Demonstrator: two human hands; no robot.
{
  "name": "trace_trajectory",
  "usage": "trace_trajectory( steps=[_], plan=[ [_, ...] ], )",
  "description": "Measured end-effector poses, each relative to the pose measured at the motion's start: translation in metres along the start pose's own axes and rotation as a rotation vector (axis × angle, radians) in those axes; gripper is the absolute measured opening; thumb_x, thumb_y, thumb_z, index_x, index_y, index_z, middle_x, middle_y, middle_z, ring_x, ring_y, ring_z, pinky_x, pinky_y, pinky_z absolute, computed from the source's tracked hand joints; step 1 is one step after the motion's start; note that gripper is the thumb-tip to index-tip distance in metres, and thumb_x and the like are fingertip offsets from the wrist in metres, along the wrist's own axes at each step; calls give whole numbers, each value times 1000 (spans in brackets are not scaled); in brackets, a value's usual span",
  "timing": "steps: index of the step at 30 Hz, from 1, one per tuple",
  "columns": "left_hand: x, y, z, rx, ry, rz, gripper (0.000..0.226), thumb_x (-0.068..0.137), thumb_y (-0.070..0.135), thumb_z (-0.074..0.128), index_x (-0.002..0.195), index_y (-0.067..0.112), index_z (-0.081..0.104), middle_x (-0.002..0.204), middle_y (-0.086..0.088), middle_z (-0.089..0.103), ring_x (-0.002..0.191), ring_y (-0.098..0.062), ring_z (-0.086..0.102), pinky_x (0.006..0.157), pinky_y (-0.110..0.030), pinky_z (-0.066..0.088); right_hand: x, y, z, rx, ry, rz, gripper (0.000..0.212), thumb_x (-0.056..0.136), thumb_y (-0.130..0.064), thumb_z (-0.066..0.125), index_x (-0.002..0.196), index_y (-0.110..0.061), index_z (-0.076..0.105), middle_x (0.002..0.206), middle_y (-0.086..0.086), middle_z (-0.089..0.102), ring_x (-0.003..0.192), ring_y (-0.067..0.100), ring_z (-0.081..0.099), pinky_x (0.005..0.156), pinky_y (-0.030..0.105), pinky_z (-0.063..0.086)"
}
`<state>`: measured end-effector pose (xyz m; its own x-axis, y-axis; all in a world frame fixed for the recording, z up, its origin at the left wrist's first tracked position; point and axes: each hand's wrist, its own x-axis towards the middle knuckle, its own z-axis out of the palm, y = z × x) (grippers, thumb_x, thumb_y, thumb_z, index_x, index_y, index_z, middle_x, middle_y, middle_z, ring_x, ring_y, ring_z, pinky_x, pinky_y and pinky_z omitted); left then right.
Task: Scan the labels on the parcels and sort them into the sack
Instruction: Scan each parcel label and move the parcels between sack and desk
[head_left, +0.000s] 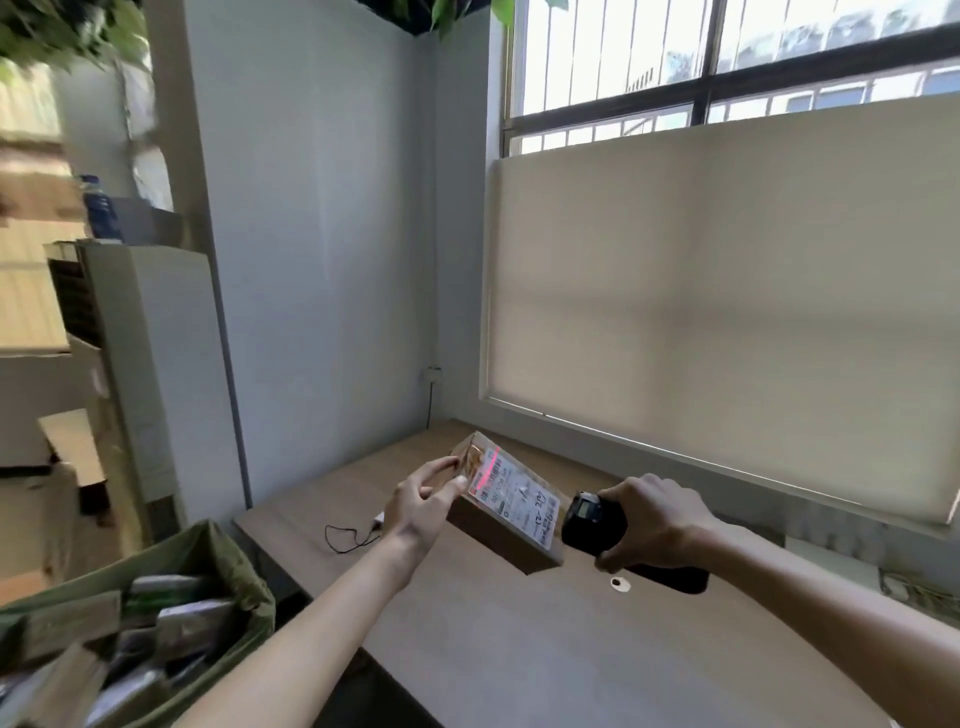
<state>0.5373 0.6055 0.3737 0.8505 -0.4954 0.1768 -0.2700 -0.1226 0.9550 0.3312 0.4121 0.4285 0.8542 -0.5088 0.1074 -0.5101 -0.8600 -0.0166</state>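
Observation:
My left hand (423, 501) holds a brown cardboard parcel (493, 530) by its left end, tilted above the wooden table (519, 649). A white shipping label (519, 501) faces up, and a red scan line crosses its upper end. My right hand (652, 522) grips a black handheld scanner (592, 522) pointed at the label from the right. A green sack (228, 566) stands open at the lower left, beside the table, with several parcels inside.
A thin black cord with a small white tag (353, 535) lies on the table left of the parcel. A small round hole (619, 584) is in the tabletop. A wall and a blind-covered window stand behind. A tall white unit (150, 374) stands at left.

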Motion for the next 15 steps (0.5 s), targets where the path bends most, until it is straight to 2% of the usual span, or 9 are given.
trace_trajectory(
  steps=[2,7,11,15],
  plan=[
    [7,-11,-21,8,26,-13,30,83,52,67,113,51,68,102,5,71,98,-10,64,91,-37,57,15,-23,4,-10,-18,-29,53,57,-61,82,100,-33,71,89,-9,69,83,16,65,58,26,43],
    [26,-43,-77,-14,115,-44,28,69,63,64,97,64,65,107,4,72,104,-15,66,93,-41,57,59,-82,15,-28,-39,-103,53,55,-63,82,99,-35,70,87,-10,68,83,15,66,57,25,43],
    [39,-67,-125,-30,187,-78,23,85,47,70,107,54,66,114,3,70,107,-16,63,93,-36,56,98,-135,30,-29,-44,-180,57,52,-66,79,101,-38,69,86,-10,67,84,16,66,57,25,43],
    [62,-97,-174,-64,256,-111,32,91,35,70,122,38,67,112,7,68,98,-6,62,77,-20,48,143,-189,48,3,-57,-248,60,51,-67,77,103,-38,69,85,-9,67,81,17,65,57,26,42]
  ],
)
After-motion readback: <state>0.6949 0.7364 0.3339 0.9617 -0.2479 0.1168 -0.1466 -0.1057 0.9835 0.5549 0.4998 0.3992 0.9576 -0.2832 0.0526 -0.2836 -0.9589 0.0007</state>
